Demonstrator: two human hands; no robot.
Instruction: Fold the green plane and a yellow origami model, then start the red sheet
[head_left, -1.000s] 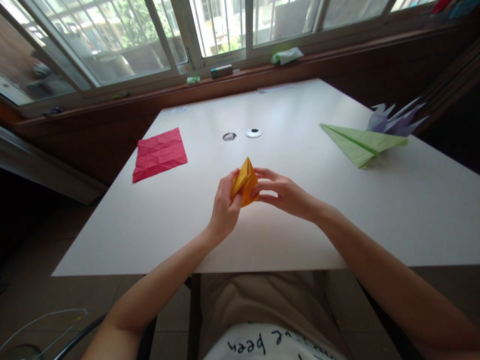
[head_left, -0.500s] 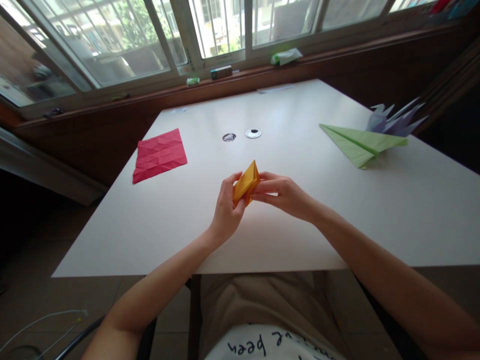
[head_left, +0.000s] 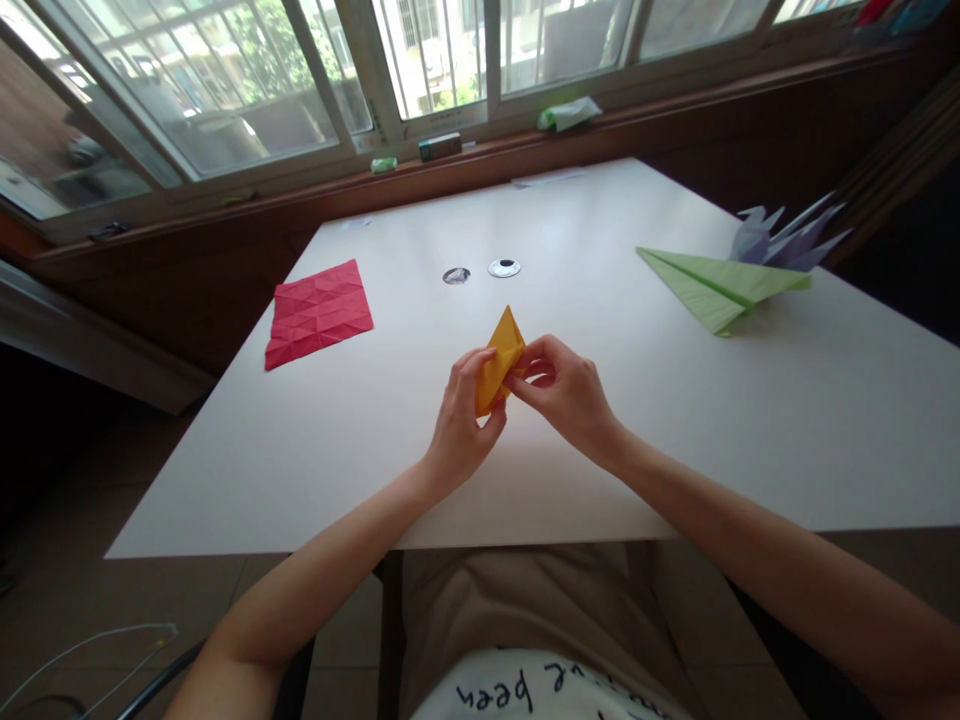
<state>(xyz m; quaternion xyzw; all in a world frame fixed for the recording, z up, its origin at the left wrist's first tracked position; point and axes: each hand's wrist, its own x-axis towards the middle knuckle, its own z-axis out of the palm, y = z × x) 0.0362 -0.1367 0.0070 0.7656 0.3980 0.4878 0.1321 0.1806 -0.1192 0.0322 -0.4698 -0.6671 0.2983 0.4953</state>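
Observation:
A folded orange paper piece (head_left: 501,358), pointed at its top, is held upright just above the white table (head_left: 360,440) near its front middle. My left hand (head_left: 461,420) grips its lower left side between thumb and fingers. My right hand (head_left: 566,395) pinches its right edge with the fingertips. Both hands meet around the paper, and its lower part is hidden behind my fingers.
A creased red paper sheet (head_left: 319,312) lies at the table's left. A green folded paper shape (head_left: 716,282) and a pale purple one (head_left: 787,240) sit at the right. Two round discs (head_left: 504,268) lie mid-table. Small items rest on the window sill (head_left: 442,146).
The orange paper has been turned in my hands, so its tip now points up and slightly right. My right fingers have curled in closer on its edge.

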